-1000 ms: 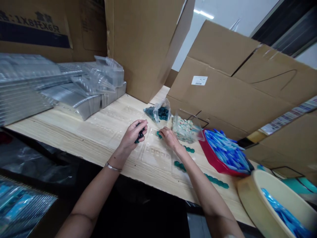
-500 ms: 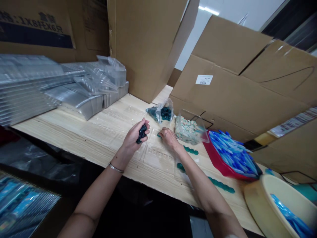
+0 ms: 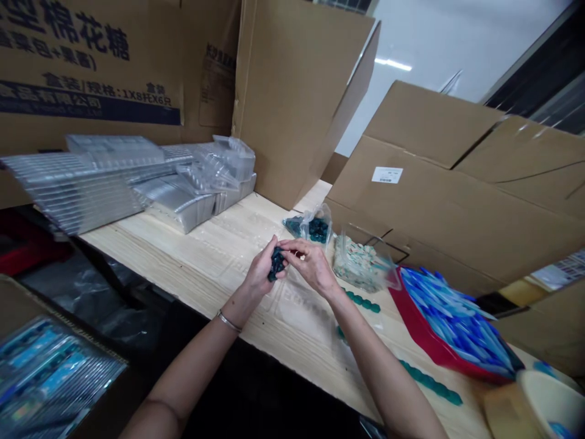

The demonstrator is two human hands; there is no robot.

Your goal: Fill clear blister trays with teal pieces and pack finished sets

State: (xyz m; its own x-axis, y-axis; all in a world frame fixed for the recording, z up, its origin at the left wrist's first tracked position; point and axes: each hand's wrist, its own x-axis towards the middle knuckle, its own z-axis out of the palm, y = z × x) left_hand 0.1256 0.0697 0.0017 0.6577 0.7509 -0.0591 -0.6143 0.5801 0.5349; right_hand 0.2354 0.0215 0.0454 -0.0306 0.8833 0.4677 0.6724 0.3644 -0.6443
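Entry one, as I read it from my remote seat: the left hand [image 3: 260, 272], curled narrow and closed around a cluster of dark teal pieces [image 3: 276, 264], which pokes out below the fingers. Entry two: the right hand [image 3: 311, 265], just beside the left hand and reaching across it, with its fingertips [image 3: 289, 246] at the top of the cluster. I cannot tell whether they grip the pieces or only touch them. A metal bangle [image 3: 229, 321] circles the left wrist.

Handling note, my judgement only: the pieces look light, stiff and moulded, probably plastic, with scalloped edges. Held loose in a cluster, they seem liable to slip apart, so I would take a single piece by its rim between finger and thumb rather than squeeze the lot.

Around the hands: a clear blister tray [image 3: 297, 305] lies flat beneath them on the pale wood-grain surface [image 3: 183, 262]. Ahead of the hands sits a clear bag of teal pieces [image 3: 311, 224], and ahead and to the right, a clear bag of pale mottled pieces [image 3: 361, 265]. To the right, short rows of teal pieces [image 3: 361, 300] lie along the surface. Further right stands a red tray [image 3: 414, 326] heaped with blue plastic pieces [image 3: 457, 323]. Left of the hands, stacked clear blister trays [image 3: 105, 183] rest on the surface, and cardboard cartons [image 3: 292, 91] stand beyond the hands
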